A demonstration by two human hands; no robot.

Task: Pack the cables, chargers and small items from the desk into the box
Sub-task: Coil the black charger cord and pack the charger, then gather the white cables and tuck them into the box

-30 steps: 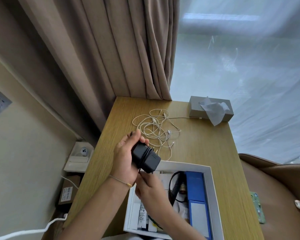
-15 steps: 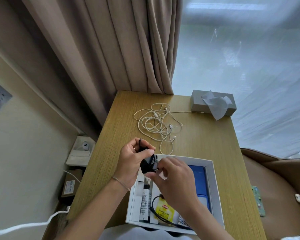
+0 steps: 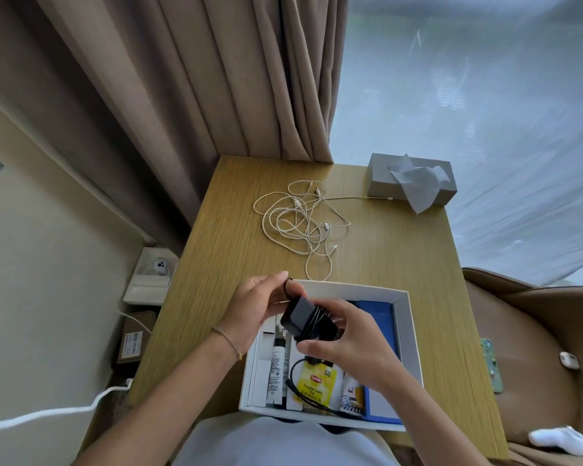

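Observation:
A black charger [image 3: 300,317] with its black cable wound around it hangs just above the white box [image 3: 411,334] at the desk's near edge. My left hand [image 3: 256,307] grips the charger from the left, and my right hand [image 3: 354,344] holds its wrapped cable end from the right. Inside the box lie a yellow tea packet [image 3: 317,385], a white tube [image 3: 278,368], a black cable and a blue item [image 3: 379,314]. A tangle of white cables [image 3: 300,220] lies on the wooden desk [image 3: 401,257] beyond the box.
A grey tissue box [image 3: 408,178] stands at the desk's far right corner, touching one white cable's end. Brown curtains hang behind the desk. A brown chair [image 3: 532,348] is to the right. A small cardboard box [image 3: 133,338] and a white cord lie on the floor to the left.
Both hands brought the charger down from above the desk to just over the box. My right hand came up from the box onto the charger's cable end.

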